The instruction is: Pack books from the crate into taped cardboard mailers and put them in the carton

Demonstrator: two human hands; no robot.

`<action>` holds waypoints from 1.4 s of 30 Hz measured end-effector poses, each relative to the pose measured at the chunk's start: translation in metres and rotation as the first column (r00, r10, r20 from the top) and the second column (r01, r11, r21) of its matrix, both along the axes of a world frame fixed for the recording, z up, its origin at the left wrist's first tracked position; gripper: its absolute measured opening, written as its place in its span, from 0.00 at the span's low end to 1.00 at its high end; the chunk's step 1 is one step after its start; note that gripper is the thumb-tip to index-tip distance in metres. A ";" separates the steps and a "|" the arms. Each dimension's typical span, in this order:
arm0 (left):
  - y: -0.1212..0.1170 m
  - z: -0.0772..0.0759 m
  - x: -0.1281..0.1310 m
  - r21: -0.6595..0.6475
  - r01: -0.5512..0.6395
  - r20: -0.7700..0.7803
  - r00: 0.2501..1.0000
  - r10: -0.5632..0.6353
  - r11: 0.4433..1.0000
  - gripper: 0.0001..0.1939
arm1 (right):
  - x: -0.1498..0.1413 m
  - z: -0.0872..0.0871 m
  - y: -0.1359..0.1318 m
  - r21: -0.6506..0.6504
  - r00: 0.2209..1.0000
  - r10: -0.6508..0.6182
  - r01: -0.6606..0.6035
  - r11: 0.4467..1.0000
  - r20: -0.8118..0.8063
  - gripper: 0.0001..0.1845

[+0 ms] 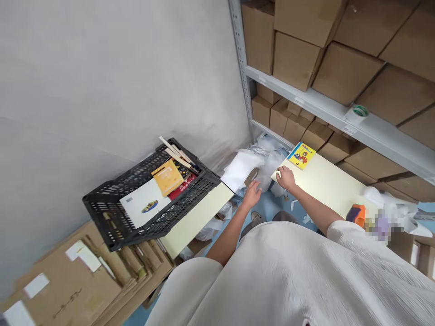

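Note:
My left hand [252,194] hangs over the gap between two cream tabletops, its fingers loosely apart and holding nothing. My right hand [285,176] is at the corner of the right tabletop [331,185], fingers somewhat bent but apart, with nothing seen in them. Just beyond it lies a yellow book [302,155] with a blue spine strip and a cartoon figure. To the left, a black plastic crate [190,208] sits partly on the left tabletop [200,226]. Inside are a white book [144,203], an orange book [167,177] and several other books.
Metal shelving [295,95] full of cardboard boxes stands at the right, with a tape roll [358,112] on it. Crumpled white packing material [243,167] fills the corner. Flattened cardboard [78,290] leans at lower left. An orange tape dispenser [356,214] lies right.

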State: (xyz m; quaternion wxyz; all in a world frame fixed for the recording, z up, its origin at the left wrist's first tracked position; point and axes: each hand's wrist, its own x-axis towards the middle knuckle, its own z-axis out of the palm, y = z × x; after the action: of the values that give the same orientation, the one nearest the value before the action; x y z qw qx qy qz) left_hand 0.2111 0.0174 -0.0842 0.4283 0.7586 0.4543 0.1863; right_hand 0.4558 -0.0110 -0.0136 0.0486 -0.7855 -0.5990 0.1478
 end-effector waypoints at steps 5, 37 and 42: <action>0.023 -0.009 -0.023 -0.050 -0.049 -0.018 0.999 0.048 0.998 0.23 | -0.030 -0.014 0.043 -0.055 0.996 0.086 -0.087 0.995 -0.008 0.19; 0.239 -0.286 0.055 -0.363 -0.463 -0.157 0.886 0.437 0.808 0.23 | 0.039 -0.397 0.377 -0.451 0.887 -0.312 0.137 0.882 -0.341 0.18; 0.236 -0.335 0.060 -0.365 -0.416 -0.132 0.909 0.395 0.833 0.25 | 0.036 -0.468 0.396 -0.348 0.842 -0.345 0.203 0.915 -0.415 0.19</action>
State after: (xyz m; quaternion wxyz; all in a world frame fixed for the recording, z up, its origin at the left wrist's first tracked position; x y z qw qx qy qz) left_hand 0.2707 0.2530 -0.4195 0.5075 0.5505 0.6431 0.1605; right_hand 0.4921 0.3852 -0.4814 0.0967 -0.8030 -0.4212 0.4104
